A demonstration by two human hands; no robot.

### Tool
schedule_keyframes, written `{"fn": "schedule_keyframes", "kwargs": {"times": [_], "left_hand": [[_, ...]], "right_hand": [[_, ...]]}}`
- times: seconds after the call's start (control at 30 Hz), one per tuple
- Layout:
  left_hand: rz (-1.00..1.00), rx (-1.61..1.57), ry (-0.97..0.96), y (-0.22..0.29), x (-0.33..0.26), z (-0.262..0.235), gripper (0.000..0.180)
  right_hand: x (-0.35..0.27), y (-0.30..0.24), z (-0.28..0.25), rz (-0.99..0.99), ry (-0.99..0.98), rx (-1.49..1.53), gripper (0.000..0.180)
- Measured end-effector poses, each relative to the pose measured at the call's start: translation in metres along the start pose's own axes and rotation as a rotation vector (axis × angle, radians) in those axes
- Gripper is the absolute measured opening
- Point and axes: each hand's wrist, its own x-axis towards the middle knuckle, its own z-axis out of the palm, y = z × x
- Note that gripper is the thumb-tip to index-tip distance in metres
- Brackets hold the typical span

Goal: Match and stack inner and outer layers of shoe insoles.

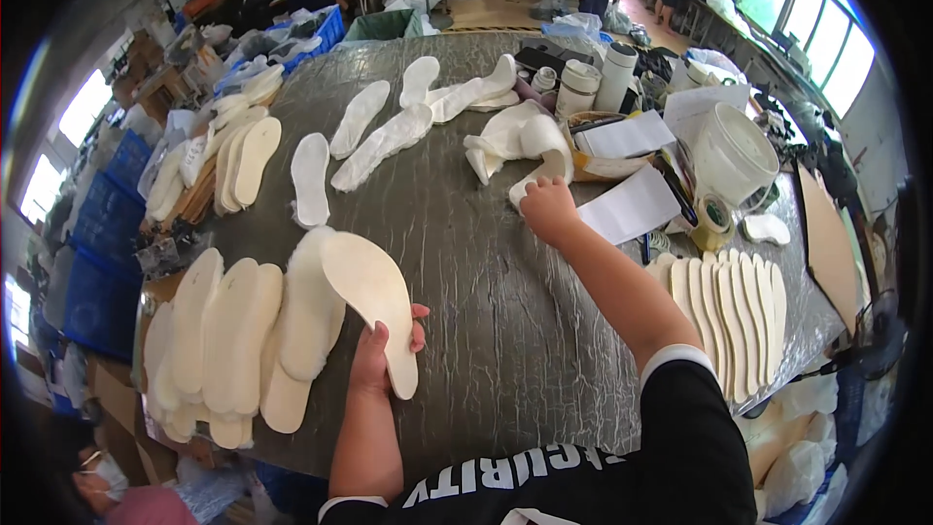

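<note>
My left hand [371,358] grips a smooth cream insole [371,280] near its narrow end, thumb on one side and fingers round the other. Behind it lies a fluffy white insole [309,316], partly covered by the held one, beside a spread pile of cream insoles [228,335]. Out in front, my right hand [550,206] is closed at the near end of a curled white strip [546,167] that comes off a soft white bundle [505,139]. Its fingertips are partly hidden, but they appear to pinch the strip.
Several white insoles [360,120] lie across the far table [457,262]. An overlapping row of insoles [729,321] sits at the right. Beyond my right hand are papers [630,204], a tape roll [714,222], a white bucket [731,154] and bottles [579,87]. A masked person [107,476] is lower left.
</note>
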Motion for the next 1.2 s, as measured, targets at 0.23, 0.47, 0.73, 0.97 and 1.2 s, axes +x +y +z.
{"fn": "schedule_keyframes", "kwargs": {"times": [0.23,0.47,0.73,0.97,1.2], "left_hand": [[0.034,-0.060,0.007,0.009,-0.001,0.005,0.078],[0.038,0.113,0.032,0.022,-0.023,0.017,0.088],[-0.170,0.146,-0.048,0.056,-0.049,0.035,0.078],[-0.334,0.003,-0.045,0.021,-0.092,0.030,0.070],[-0.356,0.242,-0.048,0.003,-0.124,0.030,0.062]], "right_hand": [[0.000,-0.019,0.013,0.061,0.230,0.122,0.014],[-0.064,-0.080,-0.032,-0.144,0.205,0.159,0.015],[-0.205,-0.199,-0.087,-0.473,0.201,0.814,0.021],[-0.169,-0.134,-0.061,0.127,0.339,0.906,0.024],[-0.127,-0.045,0.020,0.221,0.184,0.644,0.020]]}}
